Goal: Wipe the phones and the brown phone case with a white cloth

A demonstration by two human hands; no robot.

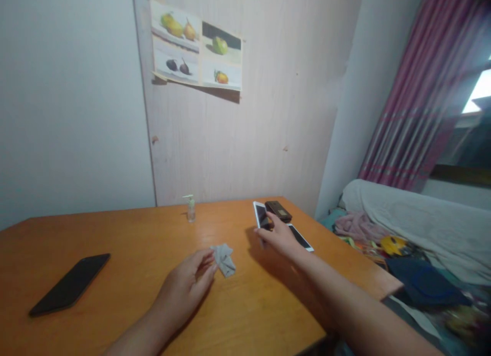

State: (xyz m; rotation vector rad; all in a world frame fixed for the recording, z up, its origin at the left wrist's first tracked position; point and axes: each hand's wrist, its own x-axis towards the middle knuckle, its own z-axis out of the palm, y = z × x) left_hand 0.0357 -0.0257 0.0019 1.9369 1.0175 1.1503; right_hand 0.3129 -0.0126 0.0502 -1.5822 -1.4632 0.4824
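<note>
A white smartphone [261,213] with a dark screen is tilted up off the table, gripped by its edges in my right hand [279,237]. Just behind it lies a dark brown case or wallet [279,211]. A second white phone [303,239] rests flat, partly covered by my right wrist. My left hand [187,276] is closed, its fingertips pinching a small crumpled grey cloth [225,260] above the middle of the table.
A clear pump bottle [191,212] stands near the back of the orange wooden table [146,238]. At the left lies a black tablet or large phone [72,284]. Beyond the table's right edge is a sofa [414,218] with clothes and other items piled on it.
</note>
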